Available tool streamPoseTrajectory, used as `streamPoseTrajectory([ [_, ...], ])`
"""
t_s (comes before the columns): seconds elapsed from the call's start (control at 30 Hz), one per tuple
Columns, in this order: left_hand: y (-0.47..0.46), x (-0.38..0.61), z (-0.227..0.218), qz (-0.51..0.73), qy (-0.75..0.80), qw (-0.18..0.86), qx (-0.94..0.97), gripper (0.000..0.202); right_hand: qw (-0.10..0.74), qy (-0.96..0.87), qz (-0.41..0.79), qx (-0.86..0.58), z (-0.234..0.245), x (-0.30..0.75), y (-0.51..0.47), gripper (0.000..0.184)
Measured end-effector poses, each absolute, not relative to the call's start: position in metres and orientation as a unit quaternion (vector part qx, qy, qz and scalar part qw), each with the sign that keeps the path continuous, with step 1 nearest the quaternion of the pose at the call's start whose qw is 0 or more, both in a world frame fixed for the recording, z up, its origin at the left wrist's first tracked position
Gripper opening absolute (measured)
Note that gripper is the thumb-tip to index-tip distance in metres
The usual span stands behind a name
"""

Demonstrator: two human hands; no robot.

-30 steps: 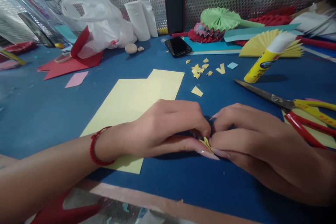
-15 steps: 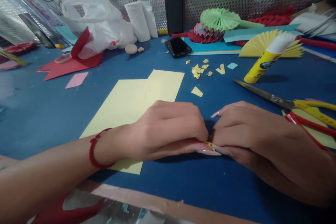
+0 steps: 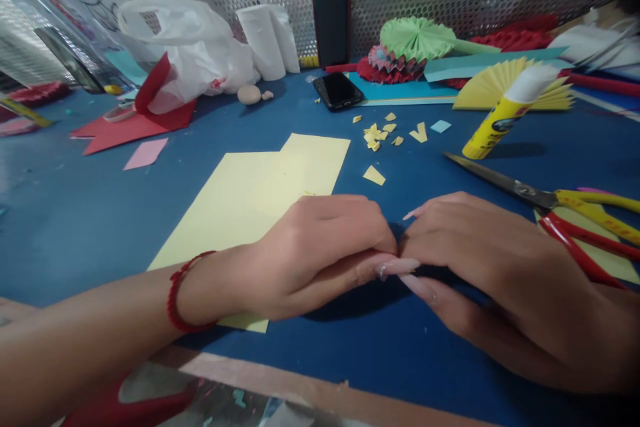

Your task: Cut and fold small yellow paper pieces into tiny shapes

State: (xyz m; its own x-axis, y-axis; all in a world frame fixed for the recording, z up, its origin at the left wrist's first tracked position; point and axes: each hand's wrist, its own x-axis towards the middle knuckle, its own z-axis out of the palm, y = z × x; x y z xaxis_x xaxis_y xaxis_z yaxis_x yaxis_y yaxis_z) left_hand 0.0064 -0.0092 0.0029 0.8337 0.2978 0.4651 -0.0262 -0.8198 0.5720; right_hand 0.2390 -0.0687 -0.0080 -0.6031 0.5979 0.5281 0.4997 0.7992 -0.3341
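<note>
My left hand (image 3: 325, 253), a red bracelet at its wrist, is closed with fingers curled under, partly over a notched sheet of pale yellow paper (image 3: 240, 203). My right hand (image 3: 490, 273) faces it, fingers bent in a pinch. The two thumb tips meet between the hands, nails overlapping. The small folded piece of yellow paper seen between them a moment ago is now hidden by the fingers. Tiny yellow marks show on the sheet just behind my left knuckles. Scissors (image 3: 543, 200) with yellow and red handles lie partly open beyond my right hand.
Yellow paper scraps (image 3: 374, 136) lie past the hands. A glue stick (image 3: 505, 117) stands tilted near a yellow pleated fan (image 3: 480, 87). Two phones (image 3: 331, 13), a white plastic bag (image 3: 200, 47), red paper (image 3: 145, 121) and green and red paper rosettes (image 3: 417, 38) line the back.
My left thumb has lifted and now crosses over the right thumb's tip. My right thumb has moved away from its fingers, and the folded yellow paper between them has gone out of sight.
</note>
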Motion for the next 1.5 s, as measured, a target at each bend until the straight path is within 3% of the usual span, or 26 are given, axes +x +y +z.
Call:
streamPoseTrajectory([
  [0.27, -0.0136, 0.0094, 0.0059, 0.271, 0.148, 0.329, 0.893, 0.023, 0.323, -0.867, 0.171, -0.338, -0.0038, 0.2415, -0.0751, 0.027],
  [0.53, -0.0128, 0.0103, 0.0061, 0.273, 0.153, 0.333, 0.889, 0.035, 0.330, -0.832, 0.241, -0.374, -0.0042, 0.2408, -0.0737, 0.018],
  [0.77, -0.0117, 0.0100, 0.0034, 0.269, 0.144, 0.295, 0.905, 0.025, 0.319, -0.845, 0.224, -0.366, -0.0115, 0.2419, -0.0742, 0.017],
  [1.5, -0.0059, 0.0095, 0.0048, 0.227, 0.092, 0.305, 0.920, 0.026, 0.283, -0.889, 0.163, -0.322, -0.0116, 0.2397, -0.0680, 0.030],
])
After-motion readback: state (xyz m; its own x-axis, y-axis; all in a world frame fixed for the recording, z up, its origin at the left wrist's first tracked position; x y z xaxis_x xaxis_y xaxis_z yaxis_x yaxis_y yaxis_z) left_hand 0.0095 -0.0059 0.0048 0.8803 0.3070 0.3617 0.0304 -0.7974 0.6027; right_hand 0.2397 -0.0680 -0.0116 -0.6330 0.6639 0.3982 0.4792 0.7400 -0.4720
